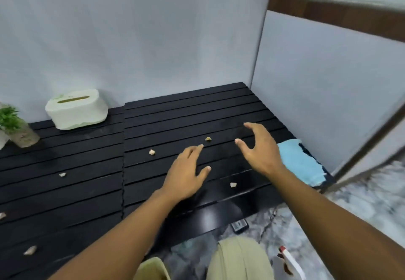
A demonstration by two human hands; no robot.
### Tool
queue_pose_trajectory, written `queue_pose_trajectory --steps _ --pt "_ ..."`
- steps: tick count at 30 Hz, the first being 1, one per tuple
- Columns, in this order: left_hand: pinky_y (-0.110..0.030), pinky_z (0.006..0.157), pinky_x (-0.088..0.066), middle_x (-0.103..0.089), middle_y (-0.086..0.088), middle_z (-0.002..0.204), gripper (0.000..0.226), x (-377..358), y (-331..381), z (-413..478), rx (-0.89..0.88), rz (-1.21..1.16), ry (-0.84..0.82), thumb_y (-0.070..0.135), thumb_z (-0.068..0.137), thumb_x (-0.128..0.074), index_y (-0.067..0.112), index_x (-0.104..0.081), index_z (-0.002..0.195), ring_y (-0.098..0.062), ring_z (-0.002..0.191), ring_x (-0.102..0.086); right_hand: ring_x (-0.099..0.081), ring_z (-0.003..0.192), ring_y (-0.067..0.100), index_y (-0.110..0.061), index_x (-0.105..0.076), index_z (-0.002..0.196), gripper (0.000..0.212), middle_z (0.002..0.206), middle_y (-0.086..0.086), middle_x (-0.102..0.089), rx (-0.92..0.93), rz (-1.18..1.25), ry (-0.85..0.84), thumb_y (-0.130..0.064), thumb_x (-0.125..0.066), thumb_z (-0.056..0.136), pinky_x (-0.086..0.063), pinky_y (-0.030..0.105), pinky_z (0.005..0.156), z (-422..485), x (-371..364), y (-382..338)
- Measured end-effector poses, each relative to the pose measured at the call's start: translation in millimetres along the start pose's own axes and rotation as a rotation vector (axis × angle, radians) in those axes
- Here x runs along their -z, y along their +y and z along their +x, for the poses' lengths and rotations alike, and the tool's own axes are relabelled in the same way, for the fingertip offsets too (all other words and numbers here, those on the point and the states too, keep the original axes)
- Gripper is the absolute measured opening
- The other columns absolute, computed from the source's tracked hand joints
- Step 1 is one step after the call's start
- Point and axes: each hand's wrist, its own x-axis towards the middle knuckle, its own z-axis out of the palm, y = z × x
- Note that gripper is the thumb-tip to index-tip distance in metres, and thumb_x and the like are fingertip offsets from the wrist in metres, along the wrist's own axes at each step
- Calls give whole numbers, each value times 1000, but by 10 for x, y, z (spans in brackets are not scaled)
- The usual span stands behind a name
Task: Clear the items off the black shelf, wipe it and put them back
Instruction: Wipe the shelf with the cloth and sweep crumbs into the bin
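The black slatted shelf [92, 170] fills the lower middle of the head view. A white tissue box [76, 110] stands at its back left, against the wall. A small green potted plant [15, 126] is at the far left edge. Several small pale crumbs lie on the slats, such as the crumb [151, 152] left of my hands. A light blue cloth [300, 161] lies at the shelf's right end. My left hand [186, 174] hovers palm down over the slats, fingers spread. My right hand [260, 146] is open and curved, just left of the cloth. Both hold nothing.
Grey walls close the shelf at the back and right. A white spray bottle with a red nozzle [289, 262] lies on the marble floor at lower right. A small dark device [240, 225] sits by the shelf's front edge. My beige-trousered knees [238, 260] are below.
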Motion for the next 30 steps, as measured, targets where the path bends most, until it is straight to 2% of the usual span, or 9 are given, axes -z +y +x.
queue_pose_trajectory --steps 4,7,10,12,17,19,21,30 --pt "-35 113 -30 -31 2 152 67 -340 150 -24 -31 74 -64 50 93 -47 21 -26 150 -18 137 -32 -35 137 19 -21 -41 140 56 144 -1 -43 -18 -209 -131 -43 -55 90 -35 36 108 -225 322 729" --pt "-34 119 -14 -23 0 157 65 -506 111 -76 -4 146 -93 53 96 -35 21 -22 151 -18 145 -19 -30 140 24 -18 -38 143 64 150 5 -38 -32 -362 -210 -50 -48 90 -24 38 114 -307 436 1159" --pt "-28 118 3 -14 -1 160 76 -600 48 -161 -17 272 -109 62 89 -9 20 -18 152 -17 148 -7 -16 146 23 -22 -29 148 79 157 2 -25 -34 -483 -277 -66 -25 83 -12 43 118 -324 475 1414" --pt "-28 117 6 -11 -1 161 77 -622 25 -178 -21 308 -99 60 88 -3 20 -18 152 -16 148 -4 -8 148 21 -28 -21 150 85 160 -3 -15 -7 -552 -312 -72 -15 78 -10 47 118 -296 490 1524" --pt "-29 118 6 -10 0 161 73 -649 37 -166 -12 356 -106 56 90 -1 21 -16 152 -14 148 -1 -4 148 22 -35 -9 151 82 161 -6 1 48 -523 -384 -74 -23 81 -13 44 119 -143 499 1689" --pt "-31 119 5 -9 -1 161 72 -665 37 -168 -4 379 -113 55 90 -1 22 -15 152 -15 148 -1 -9 147 22 -35 -12 151 68 161 -8 -3 22 -488 -377 -60 -33 91 -18 41 118 -130 446 1706" --pt "-31 119 4 -10 -2 161 70 -668 55 -168 -2 402 -112 53 91 -2 21 -15 152 -16 148 -2 -14 147 24 -35 -16 150 59 161 -7 -10 13 -456 -340 -47 -36 97 -24 42 116 -150 390 1704" --pt "-31 119 5 -12 -5 160 66 -667 82 -186 -9 406 -106 48 93 -6 20 -18 151 -19 148 -4 -17 145 25 -32 -20 150 60 159 -6 -16 67 -438 -362 -45 -28 93 -33 44 111 -399 -32 1022"
